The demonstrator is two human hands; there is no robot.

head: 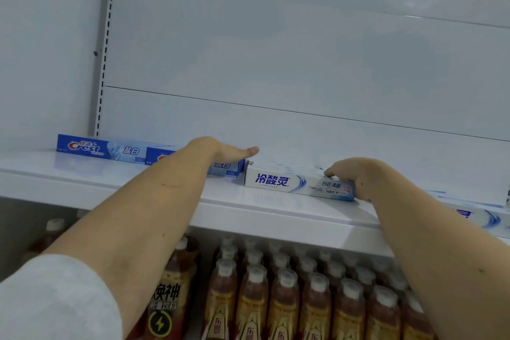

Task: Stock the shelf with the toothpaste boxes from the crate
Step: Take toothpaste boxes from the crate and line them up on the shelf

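White shelf [82,174], bottles [284,298] beneath

Open room above the shelf [116,174]; toothpaste boxes [278,181] along its back edge.

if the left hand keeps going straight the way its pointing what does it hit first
The left hand lies flat over a blue toothpaste box, fingers pointing right and toward the back. Its path looks free above the white toothpaste box; probably the shelf's back panel comes first, though depth is unclear.
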